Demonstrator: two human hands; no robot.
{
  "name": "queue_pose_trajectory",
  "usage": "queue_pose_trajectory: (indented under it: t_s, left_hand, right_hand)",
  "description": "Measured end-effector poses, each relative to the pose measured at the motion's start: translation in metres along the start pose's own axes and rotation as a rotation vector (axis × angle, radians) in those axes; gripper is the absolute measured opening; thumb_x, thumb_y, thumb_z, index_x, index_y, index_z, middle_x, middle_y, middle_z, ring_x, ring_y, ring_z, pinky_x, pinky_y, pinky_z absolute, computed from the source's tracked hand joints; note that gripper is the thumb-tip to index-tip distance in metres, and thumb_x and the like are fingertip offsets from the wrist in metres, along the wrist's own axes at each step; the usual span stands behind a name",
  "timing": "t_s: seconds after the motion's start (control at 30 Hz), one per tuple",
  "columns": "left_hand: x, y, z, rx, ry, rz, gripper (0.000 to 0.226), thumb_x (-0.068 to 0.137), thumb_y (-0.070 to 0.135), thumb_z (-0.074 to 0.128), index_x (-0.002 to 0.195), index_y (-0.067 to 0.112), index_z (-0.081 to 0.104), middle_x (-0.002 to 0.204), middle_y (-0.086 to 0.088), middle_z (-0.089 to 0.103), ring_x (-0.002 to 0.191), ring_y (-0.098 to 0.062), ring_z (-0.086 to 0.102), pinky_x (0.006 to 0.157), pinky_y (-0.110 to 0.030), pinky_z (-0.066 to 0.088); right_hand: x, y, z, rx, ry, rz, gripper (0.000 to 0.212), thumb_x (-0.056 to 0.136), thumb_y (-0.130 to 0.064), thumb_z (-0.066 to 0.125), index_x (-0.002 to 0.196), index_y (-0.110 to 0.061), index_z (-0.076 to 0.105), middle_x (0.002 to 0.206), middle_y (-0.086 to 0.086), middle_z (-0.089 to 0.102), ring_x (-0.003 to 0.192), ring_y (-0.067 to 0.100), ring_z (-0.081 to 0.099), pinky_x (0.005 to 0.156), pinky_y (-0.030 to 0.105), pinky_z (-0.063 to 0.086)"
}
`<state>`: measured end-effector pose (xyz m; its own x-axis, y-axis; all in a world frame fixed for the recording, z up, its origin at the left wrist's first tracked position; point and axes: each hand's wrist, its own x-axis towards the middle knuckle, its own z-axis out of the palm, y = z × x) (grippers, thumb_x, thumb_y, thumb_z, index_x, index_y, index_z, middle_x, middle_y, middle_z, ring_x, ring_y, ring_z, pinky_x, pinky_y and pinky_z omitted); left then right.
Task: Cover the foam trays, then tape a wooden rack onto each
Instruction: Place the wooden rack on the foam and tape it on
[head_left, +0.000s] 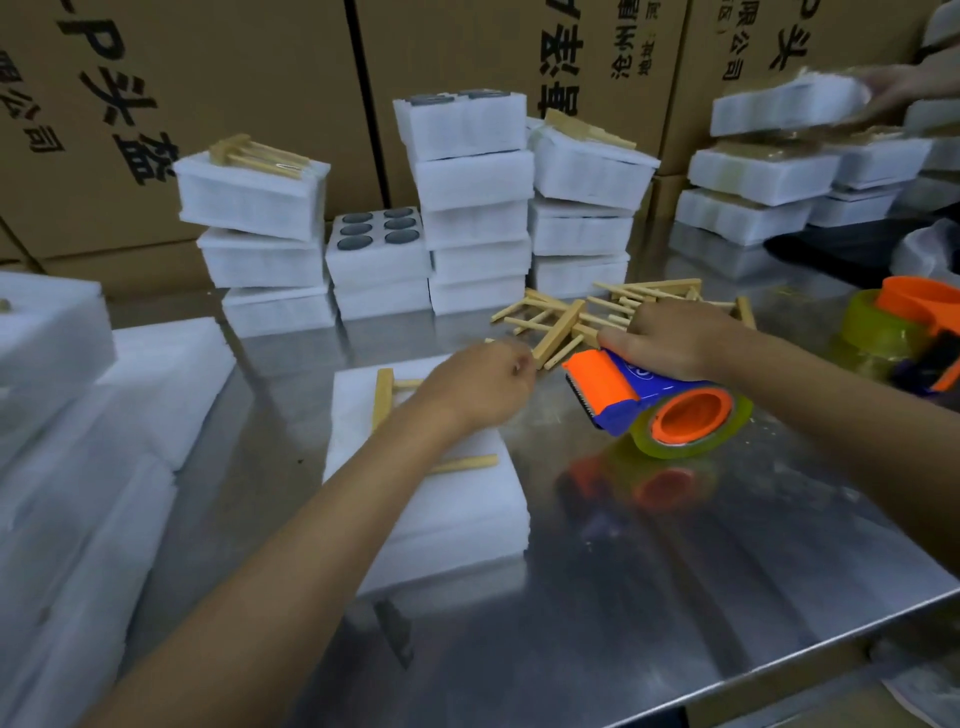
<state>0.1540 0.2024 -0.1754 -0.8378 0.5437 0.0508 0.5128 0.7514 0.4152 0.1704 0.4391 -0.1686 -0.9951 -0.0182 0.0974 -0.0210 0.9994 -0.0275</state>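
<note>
1. Nearest us, in the lower middle of the frame, our covered foam tray (436, 525) lies flat on the steel table (675, 597), with a wooden rack (387, 397) resting on its top; our left forearm crosses over much of the rack.
2. Our left hand (480, 387) sits at the tray's far edge, fingers curled inward. We cannot tell whether they hold anything, as the fingertips are blurred.
3. Just right of centre, our right hand (670, 340) lies on the blue handle of the orange tape dispenser (654, 402), fingers bent over it; the yellowish tape roll touches the table.
4. Along the left edge of the frame, sheets of white foam (78, 467) are piled.
5. Behind the hands, a loose heap of wooden racks (597, 317) lies on the table.
6. At the right edge, a second tape dispenser (904, 332) rests on the table.
7. Further back, centre, stand stacks of foam trays (472, 208); one open tray (376, 234) shows six dark round pieces.
8. In the upper right, another person's hand (898, 85) touches a taped tray on a stack.
9. Cardboard boxes (156, 104) with printed characters fill the background.
</note>
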Motion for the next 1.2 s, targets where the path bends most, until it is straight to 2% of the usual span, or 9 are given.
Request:
queue_pose_trajectory:
  t_s: [0.1,0.2,0.27,0.5,0.63,0.77,0.83,1.0,1.2]
  left_hand:
    - [0.002,0.001,0.015,-0.169,0.047,-0.038,0.033,0.098,0.031,0.045,0.077,0.014,0.064,0.066,0.012,0.067,0.082,-0.014,0.064,0.098,-0.037,0.042]
    - [0.004,-0.005,0.021,-0.335,0.125,-0.098,0.036,0.084,0.047,0.057,0.073,0.013,0.062,0.054,0.017,0.055,0.072,-0.012,0.057,0.08,-0.03,0.044]
    - [0.004,-0.006,0.022,-0.347,0.124,-0.103,0.031,0.072,0.051,0.058,0.064,0.021,0.06,0.051,0.021,0.054,0.071,-0.008,0.054,0.071,-0.027,0.04]
    - [0.0,-0.006,0.025,-0.233,0.132,-0.048,0.024,0.084,0.032,0.063,0.061,0.024,0.059,0.058,0.016,0.056,0.093,-0.019,0.055,0.086,-0.033,0.045]
    - [0.0,-0.003,0.017,-0.568,0.147,-0.067,0.032,0.088,0.026,0.059,0.057,0.022,0.052,0.049,0.014,0.049,0.056,-0.005,0.048,0.06,-0.027,0.038]
    - [-0.002,-0.004,0.02,-0.554,0.137,-0.062,0.03,0.084,0.033,0.054,0.056,0.026,0.054,0.05,0.016,0.052,0.059,-0.008,0.05,0.06,-0.03,0.038]
    - [0.0,-0.005,0.018,-0.606,0.145,-0.078,0.03,0.087,0.03,0.052,0.058,0.023,0.052,0.053,0.013,0.054,0.057,-0.006,0.049,0.06,-0.031,0.038]
    - [-0.004,-0.002,0.013,-0.62,0.095,-0.046,0.023,0.079,0.031,0.044,0.065,0.017,0.055,0.073,0.002,0.061,0.079,-0.022,0.054,0.089,-0.048,0.048]
    - [-0.01,-0.001,0.021,-0.354,0.082,0.044,0.029,0.094,0.025,0.04,0.067,0.021,0.051,0.066,0.008,0.055,0.081,-0.019,0.051,0.077,-0.036,0.033]
  right_hand:
    - [0.001,-0.002,0.002,-0.021,0.023,0.021,0.063,0.094,-0.065,0.027,0.068,-0.018,0.06,0.069,0.004,0.06,0.067,0.018,0.054,0.056,0.032,0.03]
    - [0.002,-0.013,0.004,-0.099,0.057,0.001,0.063,0.094,-0.064,0.028,0.059,-0.019,0.055,0.063,0.003,0.056,0.062,0.017,0.051,0.054,0.031,0.025]
    - [0.004,-0.022,0.006,-0.156,0.092,-0.015,0.063,0.093,-0.064,0.029,0.056,-0.018,0.052,0.06,0.002,0.053,0.057,0.016,0.048,0.051,0.03,0.023]
    - [0.008,-0.044,0.013,-0.274,0.113,-0.008,0.06,0.09,-0.066,0.026,0.061,-0.02,0.054,0.062,-0.001,0.051,0.057,0.013,0.043,0.051,0.028,0.023]
    - [0.012,-0.057,0.014,-0.354,0.072,0.039,0.059,0.091,-0.065,0.026,0.07,-0.021,0.058,0.068,-0.001,0.054,0.065,0.018,0.05,0.058,0.032,0.029]
    - [0.019,-0.076,0.019,-0.436,0.038,-0.001,0.057,0.093,-0.063,0.027,0.07,-0.019,0.056,0.071,-0.002,0.058,0.063,0.017,0.051,0.056,0.031,0.028]
    - [0.017,-0.063,0.013,-0.359,0.105,0.09,0.058,0.094,-0.062,0.027,0.07,-0.017,0.055,0.072,0.001,0.057,0.066,0.02,0.051,0.058,0.031,0.03]
    - [-0.008,-0.024,0.013,-0.187,0.405,0.365,0.059,0.095,-0.055,0.031,0.055,-0.013,0.045,0.055,0.006,0.045,0.05,0.022,0.038,0.056,0.03,0.027]
    - [-0.047,-0.028,0.026,-0.174,0.618,0.361,0.056,0.094,-0.046,0.044,0.056,-0.008,0.057,0.048,0.009,0.047,0.046,0.023,0.04,0.053,0.027,0.029]
